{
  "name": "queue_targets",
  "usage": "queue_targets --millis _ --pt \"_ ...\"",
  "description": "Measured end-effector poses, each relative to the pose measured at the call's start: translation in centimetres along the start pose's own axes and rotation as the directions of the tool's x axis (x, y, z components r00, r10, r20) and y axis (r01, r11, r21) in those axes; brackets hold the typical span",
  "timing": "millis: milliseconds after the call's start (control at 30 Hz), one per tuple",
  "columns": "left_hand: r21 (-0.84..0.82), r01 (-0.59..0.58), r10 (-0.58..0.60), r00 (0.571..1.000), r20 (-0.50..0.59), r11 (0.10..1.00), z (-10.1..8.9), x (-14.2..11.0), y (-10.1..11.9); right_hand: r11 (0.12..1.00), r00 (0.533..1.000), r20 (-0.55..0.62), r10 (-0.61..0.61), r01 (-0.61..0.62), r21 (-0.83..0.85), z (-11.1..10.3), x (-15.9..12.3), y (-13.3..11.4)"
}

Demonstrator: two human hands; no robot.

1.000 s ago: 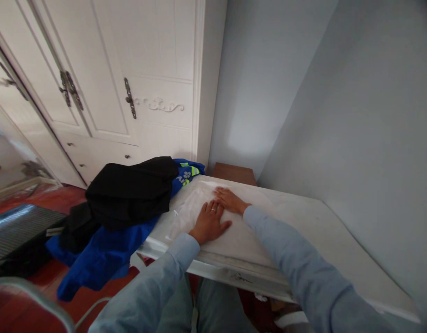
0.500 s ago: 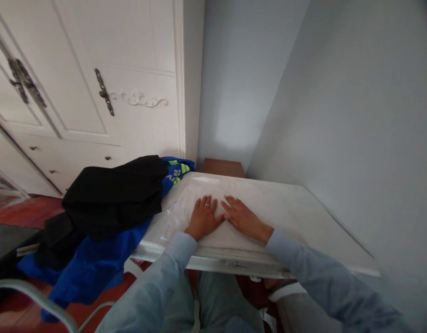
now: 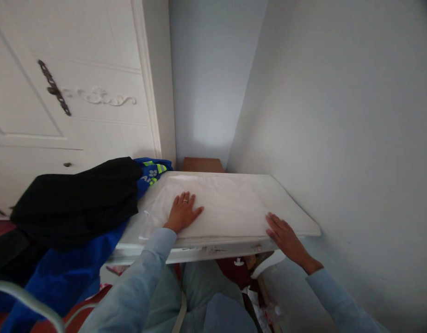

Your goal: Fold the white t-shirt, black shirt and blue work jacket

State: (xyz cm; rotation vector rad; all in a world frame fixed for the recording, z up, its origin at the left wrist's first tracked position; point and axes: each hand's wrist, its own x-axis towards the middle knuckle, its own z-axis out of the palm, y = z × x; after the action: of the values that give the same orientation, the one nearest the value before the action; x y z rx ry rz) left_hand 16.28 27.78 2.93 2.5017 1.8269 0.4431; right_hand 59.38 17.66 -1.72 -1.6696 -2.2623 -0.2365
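Observation:
A thin white sheet of cloth or film lies spread over the top of a white table; its exact material I cannot tell. My left hand rests flat on the left part of this sheet, fingers spread, with a ring on one finger. Over by the sheet's right front edge is my right hand, its fingers stretched out and the tips touching the sheet. Neither hand grips anything.
Black clothing lies on a blue garment at the table's left. Behind stands a white wardrobe, with a brown box-like piece in the corner. A grey wall borders the right side. A pale curved rail is at lower left.
My right hand has slid right, away from my left hand, to the sheet's right front edge. My left hand stays flat on the sheet. The view has turned rightward.

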Motion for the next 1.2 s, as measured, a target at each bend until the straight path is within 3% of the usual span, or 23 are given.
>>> queue_targets --millis 133,200,300,367,433,600,767,1200 --pt "-0.206 -0.001 -0.005 0.999 -0.031 0.979 -0.1 0.1 -0.5 0.998 0.961 -0.275 0.043 -0.053 -0.03 1.2 -0.4 -1.4" --pt "-0.432 0.007 -0.05 0.995 -0.09 0.902 0.0 0.1 -1.1 0.996 0.895 -0.44 0.071 -0.088 -0.02 2.1 -0.2 -2.7" --pt "-0.652 0.02 -0.153 0.977 -0.148 0.758 0.2 0.2 -2.2 0.988 0.752 -0.645 0.137 -0.147 0.038 3.4 0.3 -4.2" --pt "-0.699 0.029 -0.205 0.964 -0.17 0.715 0.3 0.2 -2.8 0.981 0.678 -0.713 0.177 -0.181 0.071 4.1 0.6 -4.7" --pt "-0.747 0.028 -0.255 0.948 -0.191 0.664 0.3 0.2 -3.2 0.979 0.649 -0.737 0.187 -0.186 0.084 4.5 0.8 -4.8" --pt "-0.829 0.009 -0.297 0.936 -0.19 0.559 0.5 0.2 -3.3 0.987 0.66 -0.737 0.147 -0.149 0.064 4.0 0.7 -4.8" --pt "-0.86 0.0 -0.3 0.937 -0.179 0.511 0.4 0.1 -3.0 0.986 0.656 -0.74 0.148 -0.157 0.059 4.0 0.7 -4.9" --pt "-0.83 0.021 -0.288 0.942 -0.17 0.558 -0.6 -0.4 -2.4 0.977 0.66 -0.724 0.201 -0.185 0.103 4.6 0.6 -4.9"
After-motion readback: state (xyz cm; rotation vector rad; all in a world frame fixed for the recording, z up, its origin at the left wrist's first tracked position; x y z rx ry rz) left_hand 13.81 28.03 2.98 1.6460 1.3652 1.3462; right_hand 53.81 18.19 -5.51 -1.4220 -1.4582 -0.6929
